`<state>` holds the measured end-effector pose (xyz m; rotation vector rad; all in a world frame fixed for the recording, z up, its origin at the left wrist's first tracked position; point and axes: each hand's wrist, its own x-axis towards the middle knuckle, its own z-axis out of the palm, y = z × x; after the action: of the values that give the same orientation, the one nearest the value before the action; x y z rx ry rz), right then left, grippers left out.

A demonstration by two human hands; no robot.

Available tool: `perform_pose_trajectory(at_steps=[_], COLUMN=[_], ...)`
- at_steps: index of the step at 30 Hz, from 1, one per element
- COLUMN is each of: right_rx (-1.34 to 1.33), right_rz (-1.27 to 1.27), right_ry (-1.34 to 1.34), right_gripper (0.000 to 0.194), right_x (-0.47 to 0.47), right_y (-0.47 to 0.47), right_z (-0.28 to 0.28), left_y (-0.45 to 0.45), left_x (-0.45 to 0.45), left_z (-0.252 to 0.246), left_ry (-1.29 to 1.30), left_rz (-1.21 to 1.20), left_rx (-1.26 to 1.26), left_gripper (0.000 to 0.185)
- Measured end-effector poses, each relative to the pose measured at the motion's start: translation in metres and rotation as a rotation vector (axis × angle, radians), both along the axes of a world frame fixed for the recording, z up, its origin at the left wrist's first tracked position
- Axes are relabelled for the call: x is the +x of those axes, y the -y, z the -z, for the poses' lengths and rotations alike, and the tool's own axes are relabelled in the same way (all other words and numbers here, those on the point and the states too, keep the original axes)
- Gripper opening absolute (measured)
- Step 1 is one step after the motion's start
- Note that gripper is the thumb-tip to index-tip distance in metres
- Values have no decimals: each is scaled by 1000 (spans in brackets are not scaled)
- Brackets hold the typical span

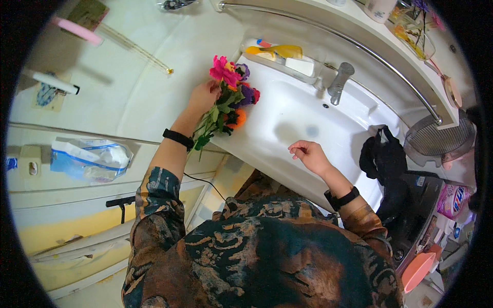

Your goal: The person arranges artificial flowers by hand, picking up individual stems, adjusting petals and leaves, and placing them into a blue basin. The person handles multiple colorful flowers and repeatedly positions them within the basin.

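My left hand (205, 96) is at a bunch of artificial flowers (235, 92) that look crocheted, its fingers closed around the part just below a bright pink bloom. Purple, red and orange blooms and green leaves spread to its right, beside the left end of the white washbasin (265, 127), with the stems hanging down past my wrist. Over the basin's front part is my right hand (308, 154), its fingers loosely curled with nothing seen in them. Black bands circle both wrists.
A grey faucet (341, 82) stands behind the basin, beside a clear tray (316, 71) with a yellow brush and a white block. A metal rail (346, 40) curves along the shelf above. Black cloth (385, 161) hangs over the basin's right edge, near a dark machine top (412, 200).
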<state>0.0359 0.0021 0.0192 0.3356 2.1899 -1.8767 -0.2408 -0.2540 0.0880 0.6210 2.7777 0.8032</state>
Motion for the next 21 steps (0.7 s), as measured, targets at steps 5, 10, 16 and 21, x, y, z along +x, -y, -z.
perform_pose_trajectory(at_steps=[5, 10, 16, 21], right_rx=[-42, -26, -57, -55], right_rz=[-82, -143, -188, -176], right_ry=[-23, -48, -37, 17], right_gripper=[16, 16, 16, 16], right_x=[-17, -32, -40, -27], right_y=[21, 34, 39, 26], right_z=[-3, -9, -4, -1], left_y=[15, 16, -1, -18], left_x=[-3, 0, 10, 0], left_z=[-21, -1, 60, 66], left_ry=[68, 43, -97, -1], left_rz=[24, 20, -18, -292], left_rx=[83, 41, -282, -451], left_gripper=[29, 24, 22, 26])
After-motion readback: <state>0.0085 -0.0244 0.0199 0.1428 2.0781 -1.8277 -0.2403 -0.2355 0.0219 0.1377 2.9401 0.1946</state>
